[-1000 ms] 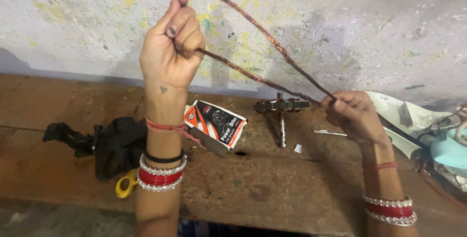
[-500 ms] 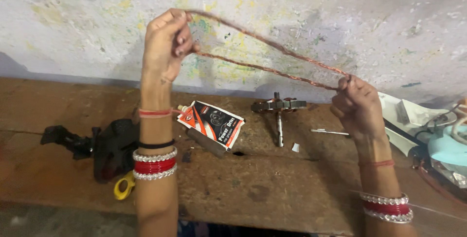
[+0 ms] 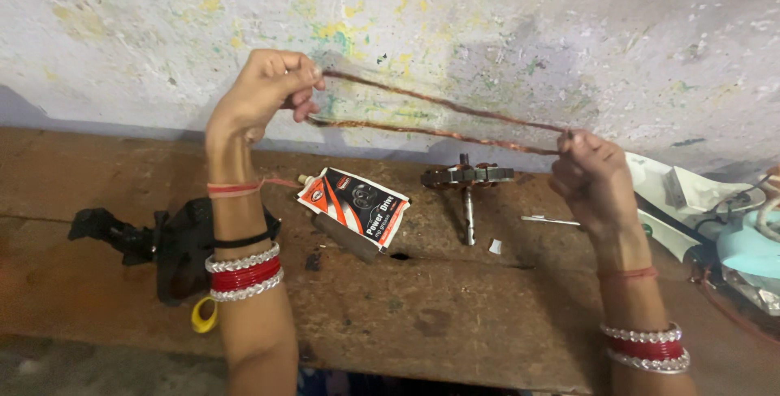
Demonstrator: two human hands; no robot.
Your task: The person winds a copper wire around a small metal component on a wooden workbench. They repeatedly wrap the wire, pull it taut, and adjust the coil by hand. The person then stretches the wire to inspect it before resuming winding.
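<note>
Head view: the left hand (image 3: 264,91) is raised in front of the painted wall (image 3: 487,30), fingers pressed together and pinching one end of a loop of copper wire (image 3: 439,117). The right hand (image 3: 591,177) is lower and to the right, closed as a fist around the other end. The wire loop is stretched between both hands, in the air above the counter (image 3: 390,315), w/ two strands running almost parallel, a bit apart near the left hand and meeting at the right.

The wire looks thin, light and bendable but springy; I judge it can kink or scratch its coating if pulled hard, so the ends are the good place to hold, w/ firm pinch, bec. it is probably slippery.

On the counter below: a red and white packet (image 3: 355,207), a metal rotor on a shaft (image 3: 468,189), a black object (image 3: 162,238) at left, approx. behind the left forearm, and yellow scissor handle (image 3: 203,315). White and pale blue plastic parts (image 3: 715,217) lie at far right.
</note>
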